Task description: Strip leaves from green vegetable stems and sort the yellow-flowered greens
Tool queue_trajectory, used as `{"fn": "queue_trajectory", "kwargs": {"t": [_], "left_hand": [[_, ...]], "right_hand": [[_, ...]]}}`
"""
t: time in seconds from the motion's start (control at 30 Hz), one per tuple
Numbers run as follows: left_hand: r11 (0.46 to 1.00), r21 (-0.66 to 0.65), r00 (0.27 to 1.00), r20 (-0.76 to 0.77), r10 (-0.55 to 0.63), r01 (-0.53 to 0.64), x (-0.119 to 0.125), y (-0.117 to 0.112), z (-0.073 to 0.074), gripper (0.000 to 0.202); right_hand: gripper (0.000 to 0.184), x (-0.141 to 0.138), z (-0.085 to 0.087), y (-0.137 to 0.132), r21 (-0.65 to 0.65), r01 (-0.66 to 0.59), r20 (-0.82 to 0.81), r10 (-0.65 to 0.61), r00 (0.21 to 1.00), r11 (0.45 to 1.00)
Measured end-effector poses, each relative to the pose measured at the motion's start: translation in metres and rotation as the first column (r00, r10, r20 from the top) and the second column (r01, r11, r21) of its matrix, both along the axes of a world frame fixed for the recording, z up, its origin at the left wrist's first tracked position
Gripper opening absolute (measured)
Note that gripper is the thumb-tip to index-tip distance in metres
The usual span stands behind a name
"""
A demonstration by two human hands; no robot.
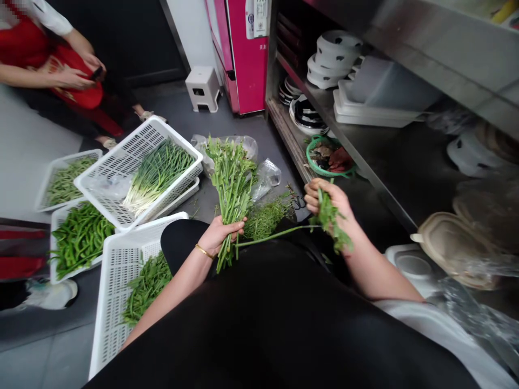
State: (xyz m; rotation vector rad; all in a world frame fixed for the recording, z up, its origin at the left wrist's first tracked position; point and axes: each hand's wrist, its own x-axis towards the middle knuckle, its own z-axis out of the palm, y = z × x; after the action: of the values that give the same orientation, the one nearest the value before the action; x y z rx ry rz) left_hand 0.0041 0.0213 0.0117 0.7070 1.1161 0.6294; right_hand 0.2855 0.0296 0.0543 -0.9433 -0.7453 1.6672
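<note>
My left hand (219, 232) is closed around a thick bunch of leafy green stalks (232, 183) that stands upright over my lap, leaves at the top. My right hand (330, 202) is closed on the leafy end of a single long green stem (275, 234), which runs across toward the bunch. A gold bangle sits on my left wrist. My black apron (275, 319) fills the lower middle of the view.
White slotted baskets lie on the floor at left: one with picked greens (146, 283), one with green beans (79, 237), one with scallions (156, 173). A steel shelf (389, 162) with plates and a green bowl stands at right. Another person in red crouches far left.
</note>
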Motion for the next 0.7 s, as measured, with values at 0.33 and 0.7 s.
{"fn": "queue_trajectory", "kwargs": {"t": [0.33, 0.7], "left_hand": [[0.994, 0.081, 0.988, 0.14, 0.065, -0.077, 0.005, 0.002, 0.0, 0.036], [0.995, 0.099, 0.962, 0.272, -0.018, -0.009, 0.018, 0.003, 0.01, 0.045]], "right_hand": [[0.041, -0.056, -0.003, 0.017, 0.023, -0.19, 0.182, 0.182, 0.966, 0.982], [0.03, -0.112, -0.015, 0.043, 0.326, -0.001, 0.481, -0.165, 0.861, 0.945]]}}
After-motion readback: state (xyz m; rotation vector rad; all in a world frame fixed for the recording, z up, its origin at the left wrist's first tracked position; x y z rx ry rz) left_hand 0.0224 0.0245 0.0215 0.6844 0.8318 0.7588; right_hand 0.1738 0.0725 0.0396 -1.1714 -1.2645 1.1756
